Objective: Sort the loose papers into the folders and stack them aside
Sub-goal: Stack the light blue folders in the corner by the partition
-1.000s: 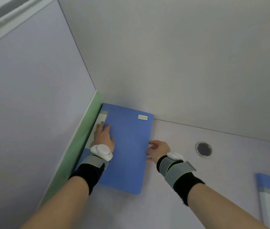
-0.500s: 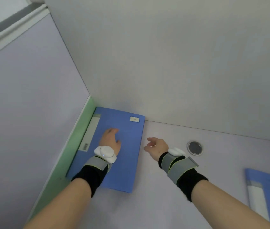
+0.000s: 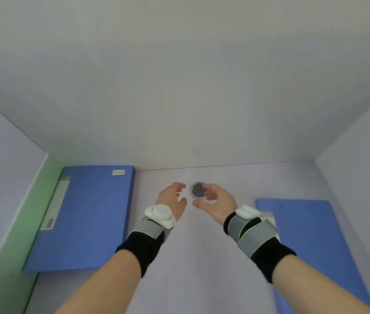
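Observation:
A closed blue folder (image 3: 84,218) with a white spine label lies flat at the back left of the desk, against the green strip. A second blue folder (image 3: 310,243) lies closed at the right, partly hidden by my right forearm. My left hand (image 3: 172,200) and my right hand (image 3: 215,200) hover side by side over the bare middle of the desk, fingers loosely spread, holding nothing. No loose papers are in view.
A round grey cable grommet (image 3: 198,189) sits in the desk (image 3: 197,257) just beyond my fingertips. A green strip (image 3: 21,234) runs along the left partition. Pale partition walls enclose the desk on the left, back and right.
Both hands have left the left folder and moved right to the middle of the desk. The view has swung right, showing more of the right folder.

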The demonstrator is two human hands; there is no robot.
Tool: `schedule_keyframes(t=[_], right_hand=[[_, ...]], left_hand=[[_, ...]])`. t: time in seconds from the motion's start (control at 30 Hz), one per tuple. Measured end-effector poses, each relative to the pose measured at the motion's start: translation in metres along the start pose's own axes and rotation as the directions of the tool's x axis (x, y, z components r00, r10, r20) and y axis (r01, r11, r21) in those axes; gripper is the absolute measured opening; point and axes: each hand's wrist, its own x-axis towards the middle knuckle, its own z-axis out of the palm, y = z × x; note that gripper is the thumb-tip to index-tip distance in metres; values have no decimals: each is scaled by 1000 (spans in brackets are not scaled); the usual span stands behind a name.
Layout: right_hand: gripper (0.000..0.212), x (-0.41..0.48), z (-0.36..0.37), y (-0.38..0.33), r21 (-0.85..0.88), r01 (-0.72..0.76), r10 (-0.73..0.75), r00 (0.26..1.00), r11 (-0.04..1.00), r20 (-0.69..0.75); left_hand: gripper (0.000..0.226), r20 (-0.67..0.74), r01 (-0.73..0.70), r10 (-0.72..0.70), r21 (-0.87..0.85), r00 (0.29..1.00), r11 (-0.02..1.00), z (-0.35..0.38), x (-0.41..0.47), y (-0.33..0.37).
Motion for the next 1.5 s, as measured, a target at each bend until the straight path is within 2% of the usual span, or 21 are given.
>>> schedule_keyframes(t=[0.2, 0.37, 0.53, 0.63, 0.73, 0.87, 1.0, 1.07, 1.1, 1.17, 1.23, 1.3, 1.5], right_hand=[[65, -26, -86, 73, -5, -88, 88, 993, 996, -79], [70, -45, -134, 125, -24, -172, 169, 980, 985, -107], [71, -62, -177, 176, -37, -261, 254, 958, 965, -136], [69, -70, -200, 207, -44, -321, 310, 937, 946, -164], [70, -75, -218, 236, -86, -393, 371, 907, 916, -199], [72, -78, -233, 255, -195, -491, 424, 853, 849, -303], [81, -77, -233, 264, -276, -548, 457, 825, 790, -332], [77, -73, -228, 264, -315, -555, 449, 821, 769, -352], [72, -70, -226, 263, -331, -568, 454, 814, 754, -362], [65, -64, -223, 258, -334, -612, 494, 784, 717, -375], [64, -58, -223, 250, -304, -648, 541, 756, 698, -369], [64, -49, -219, 240, -271, -651, 561, 754, 709, -341], [63, -28, -194, 197, -150, -557, 509, 818, 817, -268]], left_hand=[[37, 154, -17, 31, -93, 988, 996, 93, -20, 72], [39, 289, -13, 25, -41, 957, 999, 158, -35, 109], [53, 375, 40, -68, 82, 925, 996, 210, -46, 130], [60, 315, 83, -133, 168, 940, 982, 228, -48, 134], [60, 237, 157, -198, 180, 951, 971, 237, -46, 137], [62, 208, 175, -223, 225, 952, 959, 244, -45, 139], [71, 210, 238, -288, 234, 934, 943, 252, -46, 138], [70, 220, 289, -324, 175, 920, 941, 252, -47, 135], [71, 229, 354, -359, 62, 905, 933, 252, -47, 133], [73, 299, 517, -441, -256, 846, 817, 247, -42, 130], [57, 355, 584, -467, -423, 810, 692, 239, -36, 126], [42, 348, 575, -457, -487, 818, 657, 224, -32, 121], [40, 220, 484, -447, -586, 867, 650, 172, -20, 100]])
